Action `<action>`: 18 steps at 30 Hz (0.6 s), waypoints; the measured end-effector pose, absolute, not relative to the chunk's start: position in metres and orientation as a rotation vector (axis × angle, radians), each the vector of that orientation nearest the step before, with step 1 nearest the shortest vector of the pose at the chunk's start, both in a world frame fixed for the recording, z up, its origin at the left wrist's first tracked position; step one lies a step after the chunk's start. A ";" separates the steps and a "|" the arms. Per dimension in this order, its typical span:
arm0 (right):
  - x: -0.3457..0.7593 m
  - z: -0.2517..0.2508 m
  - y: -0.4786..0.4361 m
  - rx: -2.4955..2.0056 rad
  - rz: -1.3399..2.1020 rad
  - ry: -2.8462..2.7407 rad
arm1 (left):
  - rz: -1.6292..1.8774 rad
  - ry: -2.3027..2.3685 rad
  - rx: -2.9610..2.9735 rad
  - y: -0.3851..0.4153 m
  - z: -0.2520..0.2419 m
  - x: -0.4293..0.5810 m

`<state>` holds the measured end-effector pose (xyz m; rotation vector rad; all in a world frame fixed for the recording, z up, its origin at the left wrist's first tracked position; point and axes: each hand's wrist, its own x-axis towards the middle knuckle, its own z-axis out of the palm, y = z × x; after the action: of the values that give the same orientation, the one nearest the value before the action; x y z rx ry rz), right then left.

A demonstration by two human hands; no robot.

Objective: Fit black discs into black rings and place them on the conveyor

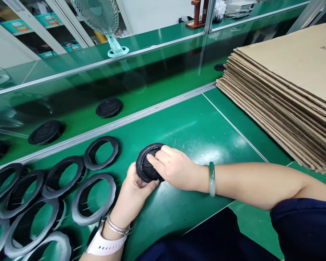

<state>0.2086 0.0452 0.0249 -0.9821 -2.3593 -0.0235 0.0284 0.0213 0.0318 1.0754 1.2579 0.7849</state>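
Above the green tabletop I hold a round black plastic part (144,166) with a raised rim and a ribbed inside. My left hand (137,192) is closed around its lower left edge, the thumb at the near rim. My right hand (170,165) grips the right side, its fingers bent over the top face and partly covering it. Just left of my hands lie several black rings; the nearest are a grey-faced ring (77,210) and a smaller ring (88,159) behind it.
Behind a metal rail, a green belt carries several black round parts, among them one disc (109,107) and another disc (45,132). A tall stack of flat cardboard (282,98) stands at the right. A mint fan (115,45) is on the far ledge.
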 end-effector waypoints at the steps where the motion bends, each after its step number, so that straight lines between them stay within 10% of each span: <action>1: 0.208 0.025 0.045 -0.994 -0.034 -2.370 | 0.790 1.258 1.079 0.021 0.031 0.029; 18: 0.223 0.037 0.062 -1.176 0.556 -1.878 | 0.878 1.245 1.075 0.022 0.025 0.028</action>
<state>0.2231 0.0621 0.0367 -1.1763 -1.8776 0.5557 0.0281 0.0223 0.0254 1.0751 1.2455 0.8781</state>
